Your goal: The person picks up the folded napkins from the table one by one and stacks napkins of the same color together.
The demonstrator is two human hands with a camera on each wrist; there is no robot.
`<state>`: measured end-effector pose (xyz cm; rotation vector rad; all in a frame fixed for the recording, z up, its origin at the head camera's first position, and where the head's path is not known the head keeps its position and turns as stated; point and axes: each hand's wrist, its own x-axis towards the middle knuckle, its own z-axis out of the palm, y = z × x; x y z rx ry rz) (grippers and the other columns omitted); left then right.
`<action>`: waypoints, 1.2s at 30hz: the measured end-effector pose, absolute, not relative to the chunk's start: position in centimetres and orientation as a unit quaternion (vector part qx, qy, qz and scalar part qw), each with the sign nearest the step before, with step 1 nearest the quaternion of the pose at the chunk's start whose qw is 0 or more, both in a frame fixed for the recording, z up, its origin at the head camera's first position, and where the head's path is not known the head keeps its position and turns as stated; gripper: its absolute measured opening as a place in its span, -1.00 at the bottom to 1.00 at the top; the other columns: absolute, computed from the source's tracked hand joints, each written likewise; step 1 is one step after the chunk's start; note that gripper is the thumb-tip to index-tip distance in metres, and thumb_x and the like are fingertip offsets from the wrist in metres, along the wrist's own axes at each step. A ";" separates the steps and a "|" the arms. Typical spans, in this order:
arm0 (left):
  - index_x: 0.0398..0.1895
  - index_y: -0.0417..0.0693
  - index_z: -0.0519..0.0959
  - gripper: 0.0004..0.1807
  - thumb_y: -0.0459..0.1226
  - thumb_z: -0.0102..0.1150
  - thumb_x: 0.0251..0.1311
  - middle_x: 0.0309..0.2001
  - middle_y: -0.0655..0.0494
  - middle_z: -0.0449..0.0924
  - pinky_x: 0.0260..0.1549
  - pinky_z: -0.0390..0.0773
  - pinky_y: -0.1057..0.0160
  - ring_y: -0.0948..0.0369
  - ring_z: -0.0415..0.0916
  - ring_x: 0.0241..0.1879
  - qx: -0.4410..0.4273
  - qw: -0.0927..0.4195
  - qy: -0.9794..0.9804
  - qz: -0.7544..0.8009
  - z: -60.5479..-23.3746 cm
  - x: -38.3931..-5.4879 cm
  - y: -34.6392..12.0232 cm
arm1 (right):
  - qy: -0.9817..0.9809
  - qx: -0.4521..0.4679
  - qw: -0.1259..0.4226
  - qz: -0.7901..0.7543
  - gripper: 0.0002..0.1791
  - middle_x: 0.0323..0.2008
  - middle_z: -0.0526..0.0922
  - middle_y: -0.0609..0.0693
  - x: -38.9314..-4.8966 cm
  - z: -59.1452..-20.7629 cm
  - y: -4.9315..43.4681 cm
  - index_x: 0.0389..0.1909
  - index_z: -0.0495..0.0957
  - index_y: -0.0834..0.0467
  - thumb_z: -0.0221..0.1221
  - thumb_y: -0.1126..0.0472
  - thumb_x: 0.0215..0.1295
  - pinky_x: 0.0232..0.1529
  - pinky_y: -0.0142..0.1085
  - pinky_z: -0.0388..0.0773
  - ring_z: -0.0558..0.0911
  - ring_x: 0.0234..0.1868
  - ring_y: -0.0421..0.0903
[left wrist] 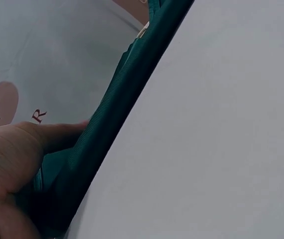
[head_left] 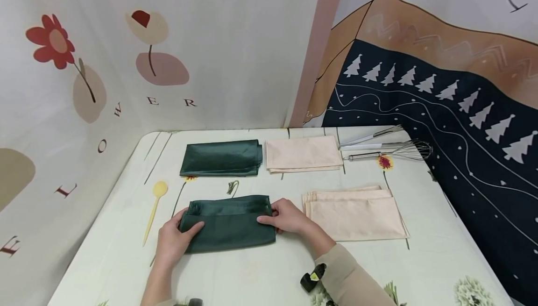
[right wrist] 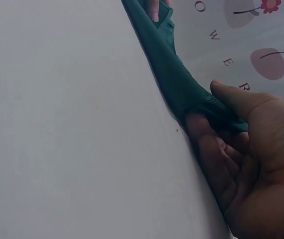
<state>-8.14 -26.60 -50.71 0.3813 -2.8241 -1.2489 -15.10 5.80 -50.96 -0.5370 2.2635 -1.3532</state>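
A folded dark green cloth (head_left: 231,229) with a satin sheen lies crosswise at the front middle of the table. My left hand (head_left: 174,238) holds its left end, thumb on top; the other fingers are mostly hidden. At the right end my right hand (head_left: 290,216) grips the cloth. In the right wrist view, the right hand's fingers (right wrist: 214,149) are curled under the green cloth (right wrist: 174,82), with the thumb over its upper side. The left wrist view shows the left hand (left wrist: 12,164) against the cloth's edge (left wrist: 117,109).
Behind it lie another folded green cloth (head_left: 220,159) and a folded pale pink cloth (head_left: 302,154). More folded pink cloth (head_left: 355,215) lies to the right. Several metal utensils, including a whisk (head_left: 386,153), sit at the back right. A yellow spoon (head_left: 154,208) lies at left on the table (head_left: 252,278).
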 end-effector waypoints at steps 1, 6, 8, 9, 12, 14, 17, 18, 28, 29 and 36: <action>0.38 -0.28 0.41 -0.29 -0.13 0.40 0.26 0.32 -0.34 0.43 0.32 0.31 -0.18 -0.24 0.29 0.37 0.124 0.016 -0.907 -0.403 -50.7 -8.1 -26.5 | 0.821 -0.197 0.221 -0.489 -0.65 -0.77 0.53 -0.09 -15.1 -51.0 5.8 -0.53 0.63 0.14 0.34 -0.03 0.32 -0.61 -0.27 0.57 0.54 -0.76 -0.16; 0.36 -0.26 0.43 -0.32 -0.08 0.36 0.29 0.32 -0.31 0.44 0.34 0.29 -0.18 -0.21 0.29 0.39 0.130 0.019 -0.899 -0.417 -50.7 -8.1 -26.0 | 0.821 -0.212 0.212 -0.486 -0.70 -0.73 0.56 -0.11 -15.0 -51.0 5.6 -0.48 0.64 0.10 0.34 -0.02 0.32 -0.63 -0.27 0.56 0.54 -0.75 -0.16; 0.36 -0.23 0.44 -0.33 -0.07 0.36 0.30 0.32 -0.28 0.45 0.35 0.28 -0.17 -0.19 0.30 0.39 0.132 0.017 -0.894 -0.428 -50.8 -8.1 -25.8 | 0.817 -0.214 0.214 -0.491 -0.71 -0.71 0.57 -0.11 -14.9 -51.1 5.6 -0.46 0.65 0.10 0.34 -0.01 0.33 -0.63 -0.26 0.56 0.53 -0.75 -0.16; 0.36 -0.22 0.45 -0.33 -0.06 0.36 0.29 0.32 -0.27 0.45 0.35 0.28 -0.16 -0.18 0.30 0.39 0.134 0.016 -0.890 -0.435 -50.8 -8.1 -25.6 | 0.816 -0.215 0.213 -0.493 -0.71 -0.71 0.57 -0.10 -14.9 -51.1 5.6 -0.46 0.65 0.11 0.34 -0.01 0.33 -0.63 -0.26 0.56 0.53 -0.75 -0.16; 0.37 -0.19 0.44 -0.33 -0.05 0.35 0.30 0.35 -0.25 0.43 0.36 0.26 -0.14 -0.15 0.28 0.41 0.137 0.010 -0.881 -0.453 -50.7 -8.1 -25.3 | 0.810 -0.216 0.211 -0.502 -0.72 -0.67 0.59 -0.10 -14.8 -51.2 5.5 -0.45 0.66 0.12 0.33 0.01 0.34 -0.64 -0.26 0.56 0.52 -0.76 -0.17; 0.39 -0.18 0.42 -0.32 -0.05 0.35 0.30 0.37 -0.24 0.40 0.37 0.25 -0.14 -0.15 0.25 0.42 0.138 0.005 -0.877 -0.461 -50.6 -8.1 -25.2 | 0.808 -0.215 0.209 -0.507 -0.72 -0.65 0.61 -0.10 -14.8 -51.2 5.5 -0.44 0.67 0.13 0.33 0.02 0.34 -0.64 -0.26 0.56 0.52 -0.75 -0.17; 0.44 -0.19 0.36 -0.27 -0.03 0.33 0.32 0.42 -0.25 0.33 0.39 0.23 -0.15 -0.16 0.18 0.46 0.139 -0.006 -0.875 -0.463 -50.3 -8.1 -25.1 | 0.806 -0.210 0.212 -0.512 -0.73 -0.62 0.63 -0.10 -14.8 -51.1 5.5 -0.44 0.67 0.13 0.34 0.02 0.34 -0.64 -0.27 0.56 0.52 -0.75 -0.17; 0.45 -0.19 0.34 -0.25 -0.03 0.32 0.32 0.43 -0.25 0.31 0.39 0.22 -0.15 -0.16 0.15 0.47 0.139 -0.010 -0.876 -0.463 -50.2 -8.1 -25.1 | 0.805 -0.207 0.214 -0.513 -0.72 -0.63 0.62 -0.10 -14.7 -51.1 5.5 -0.45 0.66 0.13 0.34 0.02 0.33 -0.64 -0.27 0.55 0.51 -0.75 -0.17; 0.44 -0.19 0.37 -0.27 -0.04 0.34 0.31 0.42 -0.25 0.33 0.38 0.25 -0.13 -0.13 0.18 0.46 0.151 -0.020 -0.852 -0.501 -50.0 -8.2 -25.0 | 0.776 -0.184 0.251 -0.549 -0.74 -0.69 0.51 -0.06 -14.7 -51.1 5.3 -0.40 0.64 0.20 0.34 0.08 0.35 -0.66 -0.31 0.42 0.41 -0.75 -0.16; 0.42 -0.19 0.38 -0.28 -0.04 0.35 0.30 0.41 -0.25 0.35 0.37 0.27 -0.12 -0.12 0.21 0.45 0.156 -0.018 -0.848 -0.506 -50.1 -8.2 -25.0 | 0.774 -0.183 0.254 -0.551 -0.73 -0.70 0.50 -0.06 -14.7 -51.1 5.3 -0.41 0.63 0.20 0.33 0.08 0.35 -0.66 -0.32 0.42 0.41 -0.76 -0.17; 0.41 -0.19 0.42 -0.29 -0.10 0.40 0.26 0.41 -0.23 0.37 0.36 0.28 -0.07 -0.10 0.23 0.44 0.166 0.011 -0.834 -0.526 -50.4 -8.2 -25.1 | 0.772 -0.168 0.253 -0.559 -0.73 -0.68 0.58 -0.06 -15.0 -51.1 5.4 -0.35 0.65 0.22 0.34 0.07 0.34 -0.66 -0.33 0.47 0.48 -0.75 -0.17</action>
